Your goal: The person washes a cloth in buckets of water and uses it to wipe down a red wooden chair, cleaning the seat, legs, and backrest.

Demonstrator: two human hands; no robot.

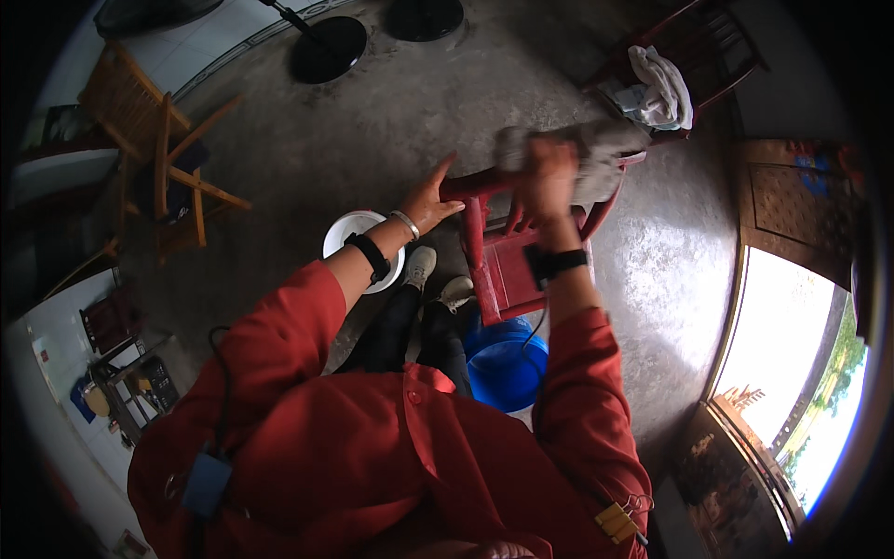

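Note:
A red wooden chair [513, 269] stands in front of me, its top rail towards my hands. My left hand [431, 202] rests against the left end of that rail, thumb and fingers spread around it. My right hand [552, 175], blurred, is closed on a grey cloth [604, 150] that lies over the right part of the rail. Behind the cloth, part of the chair back is hidden. A blue plastic bucket [506, 370] sits below the chair on my side, and a white basin [355, 227] is on the floor, partly behind my left forearm.
Another dark red chair [723, 45] at the upper right holds white cloths [660, 87]. At the left stands a folding wooden chair [167, 168]. Round black stand bases [328, 49] are on the concrete floor ahead. An open doorway [775, 349] with wooden doors lies to the right.

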